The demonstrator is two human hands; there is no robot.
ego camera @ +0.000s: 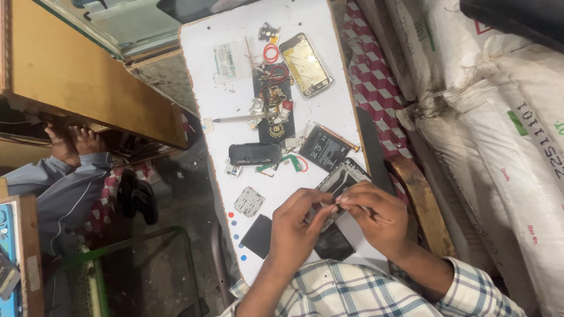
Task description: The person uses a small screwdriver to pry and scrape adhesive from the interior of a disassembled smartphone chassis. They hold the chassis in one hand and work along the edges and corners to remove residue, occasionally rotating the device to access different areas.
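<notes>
Near the lower middle of the frame both hands meet over a white worktop (235, 17) that runs from the top centre down to the lower centre. The left hand (296, 226) and the right hand (376, 214) together pinch a dark phone frame (341, 179), each grip clenched on its near end with fingertips (336, 202) almost touching. The frame is a hollow shell; what sits inside it cannot be made out. Its long axis runs diagonally, the near end under the fingers at lower left, the far end pointing to the upper right of the picture, toward the worktop's right edge.

Under the hands lie two flat black squares, one (257, 236) just left of the left wrist, the other (333, 245) between the forearms. A small grey keypad (249, 201) sits left of the left hand. Further up lie a black phone body (254, 154), a black battery (324, 148) and a green circuit strip (281, 162). Near the top a phone housing (305, 64) lies open side up, yellowish inside, its long axis tilted toward the upper left. Beside it a black card (275, 108) carries a heap of small parts and red wires.
</notes>
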